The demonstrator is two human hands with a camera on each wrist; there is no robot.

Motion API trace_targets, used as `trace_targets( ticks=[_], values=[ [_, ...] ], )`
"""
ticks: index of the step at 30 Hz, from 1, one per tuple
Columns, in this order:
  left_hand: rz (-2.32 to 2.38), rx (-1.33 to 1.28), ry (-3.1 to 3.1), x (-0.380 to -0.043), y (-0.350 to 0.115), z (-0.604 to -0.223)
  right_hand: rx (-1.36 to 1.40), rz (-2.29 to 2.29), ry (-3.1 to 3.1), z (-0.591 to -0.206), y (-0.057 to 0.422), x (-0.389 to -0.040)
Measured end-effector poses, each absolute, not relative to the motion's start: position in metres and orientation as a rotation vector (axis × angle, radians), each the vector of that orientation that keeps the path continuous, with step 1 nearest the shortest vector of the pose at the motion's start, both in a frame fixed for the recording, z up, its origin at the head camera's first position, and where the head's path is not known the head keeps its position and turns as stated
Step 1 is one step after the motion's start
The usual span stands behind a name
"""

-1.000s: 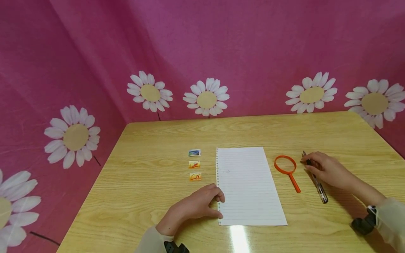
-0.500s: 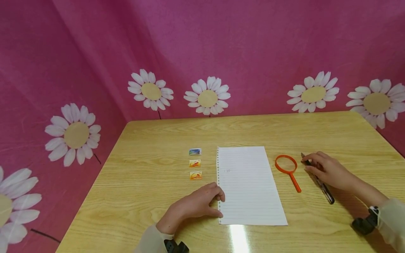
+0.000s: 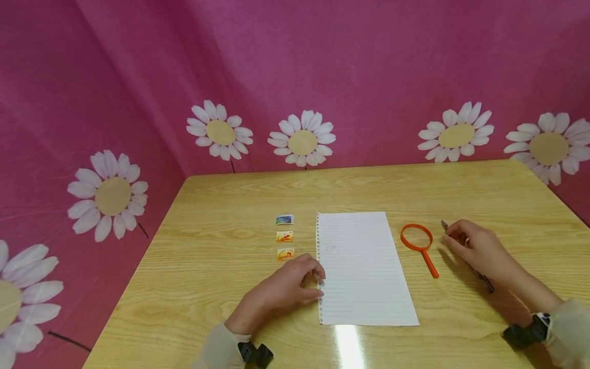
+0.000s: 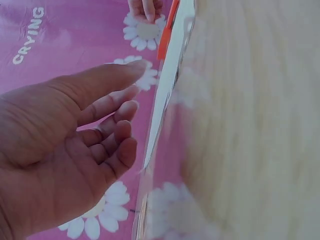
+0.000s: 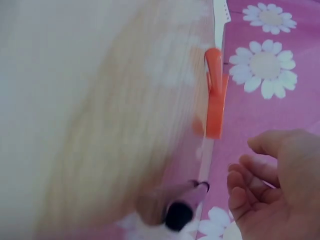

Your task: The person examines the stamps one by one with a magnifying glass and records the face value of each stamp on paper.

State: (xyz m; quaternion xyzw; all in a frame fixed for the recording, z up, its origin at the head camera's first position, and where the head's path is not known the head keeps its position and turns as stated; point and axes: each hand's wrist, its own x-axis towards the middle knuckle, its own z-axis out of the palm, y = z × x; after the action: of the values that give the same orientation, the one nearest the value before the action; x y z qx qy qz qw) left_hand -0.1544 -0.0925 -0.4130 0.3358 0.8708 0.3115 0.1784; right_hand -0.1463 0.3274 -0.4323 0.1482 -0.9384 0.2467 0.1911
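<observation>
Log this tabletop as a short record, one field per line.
Surface: wood-grain table
Backdrop: pink cloth with white daisies
Centre: lined loose-leaf sheet, punched along its left edge, handwriting too small to read
Left of sheet: column of three stamp-like pictures, farthest blue-green, nearer two yellow
Right of sheet: orange magnifying glass, lying flat
Left hand: at the punched edge, fingers loosely curled, contact unclear
Right hand: above the dark pen, fingers loosely curled, gripping nothing
</observation>
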Motion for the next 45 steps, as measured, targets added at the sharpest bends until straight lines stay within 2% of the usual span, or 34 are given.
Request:
trace_targets(
  ticks=[15,29,45],
  values=[
    [1.082,0.815,2.702,-0.179,-0.124,-0.412,0.411,0.704,-2.703,-0.430,0.302,-0.137],
    [1.180,0.487,2.756,-0.200,-0.144,-0.413,0.372,0.757,-2.790,-0.435,0.293,-0.125],
    [1.103,0.514,2.781,-0.223,-0.147,-0.421,0.462,0.792,-2.784,-0.439,0.294,-0.116]
  ],
)
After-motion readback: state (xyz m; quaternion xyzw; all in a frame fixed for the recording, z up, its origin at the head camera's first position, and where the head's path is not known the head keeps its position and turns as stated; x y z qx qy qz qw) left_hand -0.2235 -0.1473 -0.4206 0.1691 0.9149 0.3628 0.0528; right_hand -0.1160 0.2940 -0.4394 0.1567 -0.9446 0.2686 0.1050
